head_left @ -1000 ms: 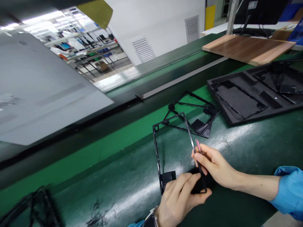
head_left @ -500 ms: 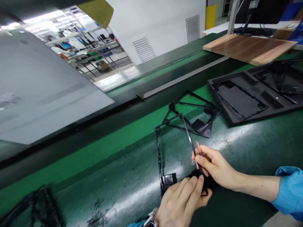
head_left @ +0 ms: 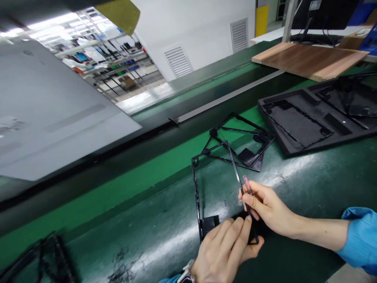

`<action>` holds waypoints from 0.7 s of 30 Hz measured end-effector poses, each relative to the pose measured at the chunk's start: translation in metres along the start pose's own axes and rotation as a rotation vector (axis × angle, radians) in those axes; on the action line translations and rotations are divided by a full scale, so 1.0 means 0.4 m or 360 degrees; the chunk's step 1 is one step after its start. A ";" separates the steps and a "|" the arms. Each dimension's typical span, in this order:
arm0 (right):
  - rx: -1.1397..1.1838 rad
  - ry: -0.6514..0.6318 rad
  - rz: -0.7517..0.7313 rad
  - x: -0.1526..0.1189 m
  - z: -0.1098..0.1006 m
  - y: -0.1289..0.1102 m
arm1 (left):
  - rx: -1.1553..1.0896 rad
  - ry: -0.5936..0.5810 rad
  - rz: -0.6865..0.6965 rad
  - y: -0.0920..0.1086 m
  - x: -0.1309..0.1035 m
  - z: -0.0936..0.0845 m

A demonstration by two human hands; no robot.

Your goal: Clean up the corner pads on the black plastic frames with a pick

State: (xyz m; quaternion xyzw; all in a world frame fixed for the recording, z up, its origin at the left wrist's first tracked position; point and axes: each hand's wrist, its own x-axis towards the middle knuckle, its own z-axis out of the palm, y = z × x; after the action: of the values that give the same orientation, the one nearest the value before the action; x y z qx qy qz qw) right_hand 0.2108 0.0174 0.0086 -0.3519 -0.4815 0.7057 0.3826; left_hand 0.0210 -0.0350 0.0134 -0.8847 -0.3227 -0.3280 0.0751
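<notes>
- A worker's left hand [head_left: 222, 249] clasps the near end of a thin black frame [head_left: 236, 173], its grip closed over the lower corner, above a green tabletop [head_left: 165, 212].
- The right hand [head_left: 263, 204] meets the frame's right-hand bar, its grip pinching a slender pink-ended piece [head_left: 246, 184] alongside.
- The bars look slim enough to bend or crack, should the two hands press in opposing directions.
- A slip of the pink-ended piece could scratch the bar or jab the left fingertips, which lie just below it.
- The frame's far end overlaps, in this view, a loose pile of similar frames [head_left: 250, 157]; a sideways swing could snag or shove them.
- Dark scraps [head_left: 120, 271] litter the near surface and could cling to a part laid there.
- The left hand covers the frame's lower edge, and the right fingers hide the working end of the pink-ended piece, so its tip cannot be made out.
- Whether the frame's far end touches the pile or hangs clear of it is impossible to tell.
- A blurred dark bundle [head_left: 55, 255] is cut off at lower left; a black tray [head_left: 277, 135] runs out of view at right.
</notes>
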 end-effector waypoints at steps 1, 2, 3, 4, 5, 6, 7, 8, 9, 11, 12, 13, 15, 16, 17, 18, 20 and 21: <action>0.0005 -0.0001 0.0008 -0.001 0.000 0.001 | 0.0006 -0.0034 0.0038 0.000 0.002 -0.002; 0.0010 -0.0002 0.0016 -0.001 0.000 0.002 | 0.0019 -0.0048 0.0063 0.002 0.004 -0.004; 0.0016 -0.0005 0.0024 -0.001 0.000 0.003 | 0.0034 -0.0043 0.0077 0.004 0.006 -0.004; 0.0021 -0.0008 0.0031 0.000 0.000 0.003 | 0.0051 -0.0024 0.0089 0.007 0.007 -0.004; 0.0025 -0.0011 0.0037 0.000 -0.001 0.004 | 0.0068 -0.0002 0.0094 0.010 0.007 -0.004; 0.0026 -0.0014 0.0040 0.001 -0.001 0.004 | 0.0078 0.0022 0.0099 0.013 0.007 -0.003; 0.0026 -0.0017 0.0041 0.002 -0.001 0.004 | 0.0078 0.0038 0.0098 0.016 0.005 -0.002; 0.0026 -0.0019 0.0040 0.002 -0.002 0.003 | 0.0073 0.0044 0.0085 0.019 0.004 -0.002; 0.0026 -0.0021 0.0037 0.002 -0.002 0.002 | 0.0067 0.0044 0.0071 0.020 0.002 -0.001; 0.0026 -0.0023 0.0025 0.001 -0.001 -0.001 | 0.0069 0.0038 0.0032 0.020 -0.002 -0.001; 0.0027 -0.0025 0.0017 0.001 0.000 -0.003 | 0.0079 0.0050 0.0009 0.019 -0.002 -0.001; 0.0028 -0.0024 0.0010 0.001 0.001 -0.004 | 0.0097 0.0078 -0.0017 0.018 -0.002 -0.002; 0.0031 -0.0018 0.0001 0.001 0.002 -0.006 | 0.0120 0.0103 -0.0045 0.014 0.001 -0.003; 0.0034 -0.0017 0.0002 0.001 0.003 -0.007 | 0.0126 0.0102 -0.0040 0.012 0.003 -0.004; 0.0037 -0.0017 0.0007 0.001 0.003 -0.008 | 0.0127 0.0095 -0.0019 0.011 0.006 -0.005; 0.0040 -0.0018 0.0014 0.001 0.004 -0.008 | 0.0126 0.0075 0.0004 0.011 0.009 -0.006; 0.0043 -0.0023 0.0031 0.000 0.005 -0.009 | 0.0115 0.0036 0.0044 0.013 0.014 -0.008; 0.0044 -0.0024 0.0037 0.000 0.005 -0.009 | 0.0109 0.0039 0.0058 0.015 0.017 -0.009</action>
State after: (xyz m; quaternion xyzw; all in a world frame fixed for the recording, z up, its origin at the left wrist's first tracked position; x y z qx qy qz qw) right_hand 0.2098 0.0174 0.0127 -0.3469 -0.4704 0.7193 0.3754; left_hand 0.0268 -0.0376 0.0208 -0.8833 -0.3167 -0.3260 0.1154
